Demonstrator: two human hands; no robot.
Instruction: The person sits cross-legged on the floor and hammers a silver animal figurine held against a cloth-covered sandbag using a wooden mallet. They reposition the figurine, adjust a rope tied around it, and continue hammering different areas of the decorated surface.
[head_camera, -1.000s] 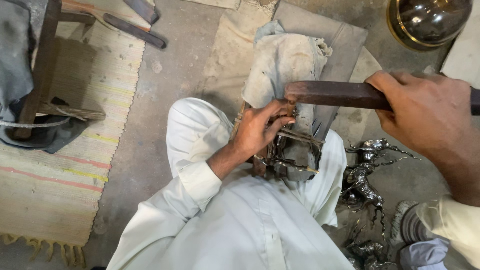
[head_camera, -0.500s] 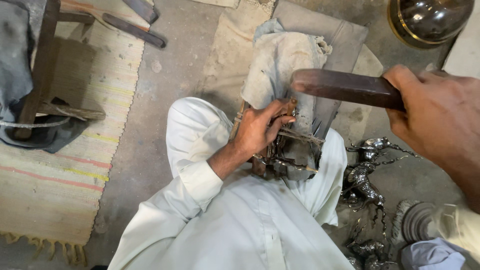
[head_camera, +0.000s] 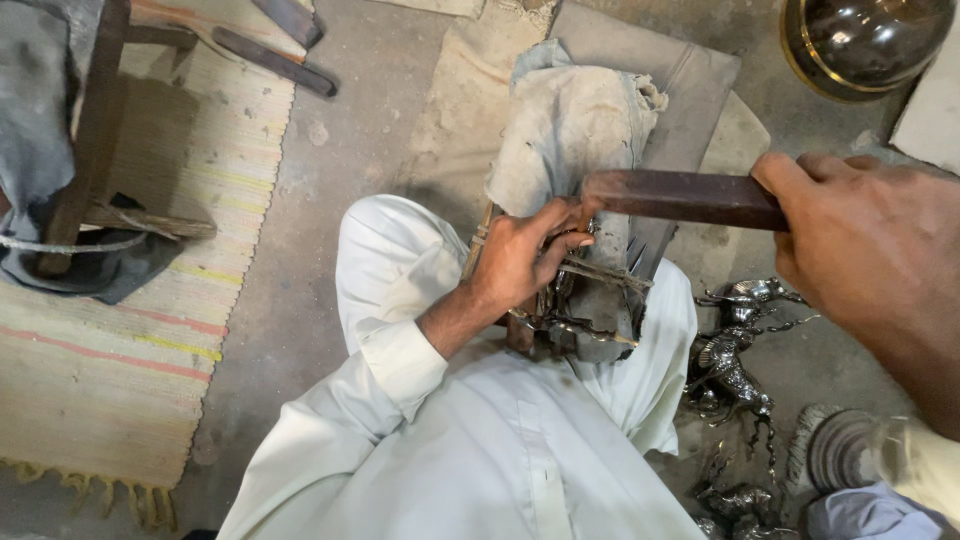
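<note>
My left hand (head_camera: 525, 255) is shut on a thin silvery metal piece (head_camera: 572, 326), pressing it against a cloth-wrapped block (head_camera: 565, 130) that stands between my white-clad knees. At the right, my right hand (head_camera: 860, 240) grips one end of a dark brown bar (head_camera: 680, 197). The bar lies level, and its free end sits just above my left thumb and the top of the metal piece. My left fingers hide most of the piece.
Silvery horse figurines (head_camera: 735, 350) and a ribbed metal disc (head_camera: 840, 450) lie on the floor at my right. A round dark metal vessel (head_camera: 860, 40) sits at the top right. At the left are a striped woven mat (head_camera: 150, 330), a wooden stool (head_camera: 85, 140) and dark-handled tools (head_camera: 275, 60).
The bar rose and tilted slightly half a second ago and has come back down level over the metal piece. My left hand has kept its grip in the same place.
</note>
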